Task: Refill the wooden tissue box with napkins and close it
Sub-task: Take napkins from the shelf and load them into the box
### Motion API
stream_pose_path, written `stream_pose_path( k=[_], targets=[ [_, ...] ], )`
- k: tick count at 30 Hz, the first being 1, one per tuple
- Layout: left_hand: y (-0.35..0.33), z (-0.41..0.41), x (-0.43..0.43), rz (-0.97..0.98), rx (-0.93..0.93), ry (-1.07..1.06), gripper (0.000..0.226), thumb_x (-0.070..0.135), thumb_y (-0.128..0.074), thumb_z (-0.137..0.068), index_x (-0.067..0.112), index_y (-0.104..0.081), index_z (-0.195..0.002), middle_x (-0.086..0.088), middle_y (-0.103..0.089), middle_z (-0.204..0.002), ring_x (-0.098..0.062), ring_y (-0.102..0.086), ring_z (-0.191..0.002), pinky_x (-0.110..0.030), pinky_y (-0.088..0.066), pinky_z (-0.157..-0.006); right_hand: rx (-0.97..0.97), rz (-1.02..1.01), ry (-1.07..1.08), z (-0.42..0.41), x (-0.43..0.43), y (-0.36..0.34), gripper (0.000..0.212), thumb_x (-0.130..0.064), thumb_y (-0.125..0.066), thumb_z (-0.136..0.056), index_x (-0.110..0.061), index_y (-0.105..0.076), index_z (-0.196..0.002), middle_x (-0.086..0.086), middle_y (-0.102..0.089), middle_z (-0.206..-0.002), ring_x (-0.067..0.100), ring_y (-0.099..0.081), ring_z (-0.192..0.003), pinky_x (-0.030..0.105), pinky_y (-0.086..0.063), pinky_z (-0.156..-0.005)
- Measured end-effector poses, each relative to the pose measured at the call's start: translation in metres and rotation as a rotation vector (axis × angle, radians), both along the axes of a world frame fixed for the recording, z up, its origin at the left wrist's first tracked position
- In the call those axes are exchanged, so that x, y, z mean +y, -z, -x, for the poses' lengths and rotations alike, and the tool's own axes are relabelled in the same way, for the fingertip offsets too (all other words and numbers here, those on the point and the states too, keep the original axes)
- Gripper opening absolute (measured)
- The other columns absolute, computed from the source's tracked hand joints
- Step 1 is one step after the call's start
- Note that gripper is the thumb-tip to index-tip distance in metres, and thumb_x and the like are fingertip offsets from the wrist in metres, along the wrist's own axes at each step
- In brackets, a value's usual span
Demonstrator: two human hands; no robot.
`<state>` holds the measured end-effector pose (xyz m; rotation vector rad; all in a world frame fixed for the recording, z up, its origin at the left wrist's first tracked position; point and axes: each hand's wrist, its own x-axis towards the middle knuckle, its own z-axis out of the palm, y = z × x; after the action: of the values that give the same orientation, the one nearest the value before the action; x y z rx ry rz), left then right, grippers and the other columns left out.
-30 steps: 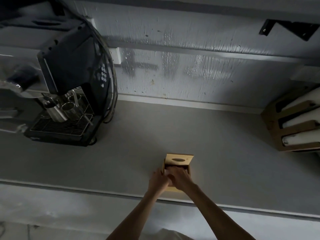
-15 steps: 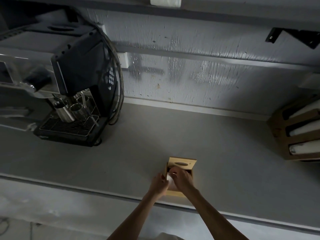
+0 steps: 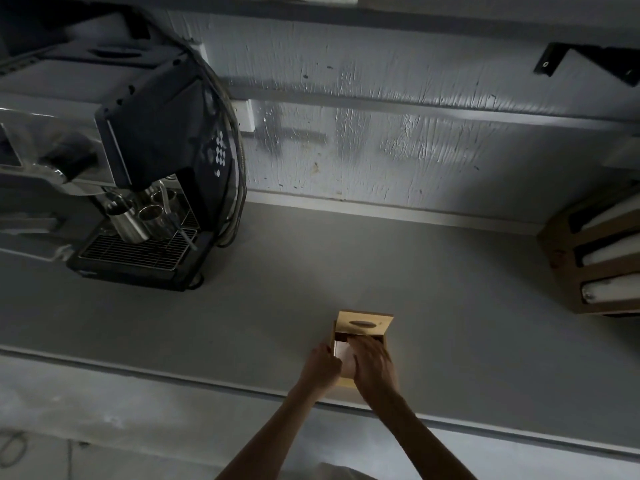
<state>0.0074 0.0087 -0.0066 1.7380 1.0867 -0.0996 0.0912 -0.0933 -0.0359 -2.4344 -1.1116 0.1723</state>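
Observation:
A small wooden tissue box (image 3: 346, 382) stands on the grey counter (image 3: 450, 306) close to its front edge. Its lid (image 3: 363, 322), with an oval slot, is tipped up and back. White napkins (image 3: 342, 352) show inside the box between my hands. My left hand (image 3: 320, 367) grips the box's left side, thumb along the wall. My right hand (image 3: 372, 363) lies over the opening with its fingers stretched forward on the napkins, hiding most of them. It is slightly blurred.
A black coffee machine (image 3: 156, 168) with metal jugs (image 3: 131, 220) on its drip tray stands at the back left. A wooden rack (image 3: 561, 258) holding white rolls sits at the right edge. The wall runs behind the counter.
The camera has tilted slightly. My right hand has spread forward over the napkins inside the box. My left hand stays at the box's left side. The lid stays up.

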Motion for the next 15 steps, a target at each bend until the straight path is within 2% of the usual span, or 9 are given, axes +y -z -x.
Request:
stream_pose_path(
  k=[2, 5, 7, 9, 11, 13, 15],
  targets=[
    [-0.007, -0.003, -0.004, -0.042, 0.041, 0.045, 0.03, 0.009, -0.044, -0.087, 0.006, -0.052, -0.116, -0.004, -0.052, -0.102, -0.021, -0.052, -0.093, -0.028, -0.035, -0.076, -0.105, -0.041, 0.092, 0.008, -0.022, 0.005, 0.029, 0.0, -0.062, -0.079, -0.014, -0.068, -0.103, 0.009, -0.066, -0.122, 0.027, -0.059, -0.117, 0.041, -0.051, -0.096],
    [-0.002, -0.007, -0.007, -0.172, 0.069, 0.102, 0.037, 0.016, -0.045, -0.093, 0.01, -0.044, -0.129, -0.009, -0.056, -0.123, -0.027, -0.055, -0.113, -0.031, -0.042, -0.082, -0.073, 0.091, 0.194, 0.019, -0.044, 0.018, 0.031, -0.006, -0.062, -0.083, -0.02, -0.061, -0.11, 0.016, -0.05, -0.139, 0.038, -0.038, -0.136, 0.053, -0.05, -0.094],
    [0.005, -0.007, -0.006, -0.216, 0.093, 0.118, 0.037, 0.017, -0.045, -0.094, 0.009, -0.043, -0.13, -0.013, -0.056, -0.127, -0.029, -0.055, -0.115, -0.035, -0.046, -0.09, -0.024, 0.116, 0.182, 0.025, -0.044, 0.024, 0.027, -0.017, -0.056, -0.089, -0.03, -0.058, -0.112, 0.015, -0.037, -0.147, 0.04, -0.025, -0.141, 0.053, -0.052, -0.093],
    [0.009, -0.007, -0.003, -0.228, 0.113, 0.101, 0.036, 0.019, -0.047, -0.093, 0.011, -0.045, -0.128, -0.012, -0.058, -0.125, -0.029, -0.058, -0.112, -0.04, -0.051, -0.092, 0.009, 0.07, 0.151, 0.031, -0.039, 0.021, 0.023, -0.025, -0.055, -0.091, -0.036, -0.058, -0.111, 0.011, -0.031, -0.15, 0.038, -0.022, -0.142, 0.049, -0.052, -0.094],
    [0.011, -0.008, -0.001, -0.231, 0.113, 0.102, 0.035, 0.022, -0.047, -0.093, 0.013, -0.046, -0.126, -0.011, -0.059, -0.123, -0.028, -0.059, -0.11, -0.042, -0.052, -0.092, 0.004, 0.082, 0.196, 0.034, -0.037, 0.015, 0.028, -0.034, -0.05, -0.093, -0.038, -0.055, -0.121, 0.011, -0.023, -0.156, 0.038, -0.014, -0.145, 0.049, -0.048, -0.098],
    [0.009, -0.011, -0.001, -0.236, 0.115, 0.102, 0.034, 0.023, -0.043, -0.094, 0.013, -0.047, -0.127, -0.013, -0.059, -0.124, -0.03, -0.058, -0.112, -0.043, -0.05, -0.094, 0.038, 0.139, 0.278, 0.034, -0.04, 0.011, 0.044, -0.04, -0.041, -0.096, -0.036, -0.039, -0.139, 0.012, -0.007, -0.161, 0.038, 0.0, -0.147, 0.051, -0.04, -0.105],
    [0.007, -0.013, -0.002, -0.238, 0.13, 0.084, 0.036, 0.027, -0.041, -0.094, 0.011, -0.047, -0.126, -0.014, -0.058, -0.124, -0.032, -0.057, -0.112, -0.042, -0.049, -0.094, 0.086, 0.18, 0.298, 0.033, -0.043, 0.011, 0.056, -0.044, -0.035, -0.097, -0.035, -0.017, -0.149, 0.012, 0.007, -0.161, 0.036, 0.011, -0.146, 0.052, -0.033, -0.11]
  ],
)
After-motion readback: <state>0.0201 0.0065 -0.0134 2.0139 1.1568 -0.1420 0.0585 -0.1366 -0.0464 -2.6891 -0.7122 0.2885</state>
